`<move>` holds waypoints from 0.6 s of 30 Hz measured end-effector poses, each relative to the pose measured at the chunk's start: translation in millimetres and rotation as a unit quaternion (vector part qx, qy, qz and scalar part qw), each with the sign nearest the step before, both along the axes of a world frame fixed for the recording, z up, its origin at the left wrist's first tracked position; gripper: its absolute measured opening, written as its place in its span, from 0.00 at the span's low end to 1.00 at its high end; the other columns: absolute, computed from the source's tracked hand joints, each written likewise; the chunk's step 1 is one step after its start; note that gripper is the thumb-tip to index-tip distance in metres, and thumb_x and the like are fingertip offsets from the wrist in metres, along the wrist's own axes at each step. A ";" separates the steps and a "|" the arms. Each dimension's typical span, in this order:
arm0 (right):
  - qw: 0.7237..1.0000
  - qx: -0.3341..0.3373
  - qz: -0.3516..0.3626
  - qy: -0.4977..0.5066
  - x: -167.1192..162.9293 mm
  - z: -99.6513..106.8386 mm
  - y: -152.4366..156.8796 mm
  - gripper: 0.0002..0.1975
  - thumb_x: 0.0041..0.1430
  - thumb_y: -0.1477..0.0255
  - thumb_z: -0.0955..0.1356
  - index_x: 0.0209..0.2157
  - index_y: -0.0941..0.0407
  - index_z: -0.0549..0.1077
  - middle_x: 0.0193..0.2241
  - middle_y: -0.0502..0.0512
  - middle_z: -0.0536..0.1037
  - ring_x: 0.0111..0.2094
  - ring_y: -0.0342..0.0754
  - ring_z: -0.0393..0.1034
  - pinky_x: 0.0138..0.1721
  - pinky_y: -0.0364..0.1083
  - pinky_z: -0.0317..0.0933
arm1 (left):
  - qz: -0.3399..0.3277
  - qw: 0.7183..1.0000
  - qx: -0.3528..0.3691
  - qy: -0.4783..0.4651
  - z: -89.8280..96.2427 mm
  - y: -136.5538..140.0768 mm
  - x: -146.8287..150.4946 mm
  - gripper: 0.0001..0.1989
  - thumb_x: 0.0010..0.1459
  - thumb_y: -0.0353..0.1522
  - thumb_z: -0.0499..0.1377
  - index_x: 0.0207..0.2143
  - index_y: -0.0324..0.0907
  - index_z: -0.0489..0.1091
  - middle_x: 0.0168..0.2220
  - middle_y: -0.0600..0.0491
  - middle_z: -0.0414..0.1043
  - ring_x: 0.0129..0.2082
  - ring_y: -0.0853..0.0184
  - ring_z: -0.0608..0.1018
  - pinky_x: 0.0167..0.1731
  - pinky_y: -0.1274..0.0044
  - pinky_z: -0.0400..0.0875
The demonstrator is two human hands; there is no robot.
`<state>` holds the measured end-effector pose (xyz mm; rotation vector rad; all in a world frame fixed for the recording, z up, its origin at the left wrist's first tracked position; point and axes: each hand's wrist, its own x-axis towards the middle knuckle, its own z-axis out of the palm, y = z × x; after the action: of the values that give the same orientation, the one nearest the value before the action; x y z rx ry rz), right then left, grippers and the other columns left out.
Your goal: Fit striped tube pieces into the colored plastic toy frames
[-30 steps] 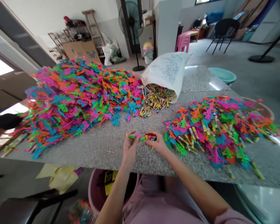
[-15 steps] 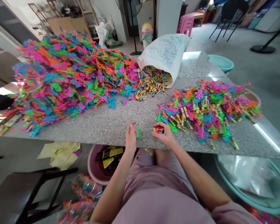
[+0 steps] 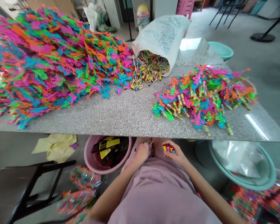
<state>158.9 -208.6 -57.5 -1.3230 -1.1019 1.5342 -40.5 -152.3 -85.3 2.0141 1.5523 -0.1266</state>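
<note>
Down in my lap, below the table's front edge, my left hand [image 3: 142, 152] is closed. A small pink-and-green plastic piece [image 3: 151, 143] pokes out at its fingertips, the rest being covered by the hand. My right hand [image 3: 178, 154] curls around several small wrapped tubes [image 3: 169, 148] in red, yellow and blue, just right of the left hand. On the table to the right lies a heap of bright plastic toys [image 3: 198, 119] with similar yellow tubes attached. More loose tubes [image 3: 151, 73] spill from a white woven sack [image 3: 163, 34] at the back.
A large pile of bright plastic pieces [image 3: 60, 62] covers the left of the granite table [image 3: 112, 115]. Beneath are a pink basin [image 3: 87, 155] with black and yellow cards and a teal basin [image 3: 263, 180] holding clear plastic. A dark chair [image 3: 14, 186] stands lower left.
Both hands have drawn back from above the tabletop to over my lap. The left hand has turned downward, hiding most of its plastic piece. The right still holds the tubes. The view has tilted down.
</note>
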 end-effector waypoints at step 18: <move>0.968 -0.071 -0.187 0.153 -13.7 -9.8 -15.5 0.23 0.36 0.63 0.77 0.35 0.55 0.70 0.21 0.45 0.70 0.20 0.42 0.66 0.23 0.42 0.61 | -0.033 0.997 0.009 -0.062 0.1 -15.3 19.5 0.14 0.46 0.27 0.57 0.39 0.40 0.69 0.35 0.47 0.74 0.39 0.58 0.74 0.40 0.70 0.64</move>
<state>145.2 -224.1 -67.3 -1.2503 -0.5221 1.4851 -21.0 -167.6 -85.2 2.0464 1.4156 -0.0128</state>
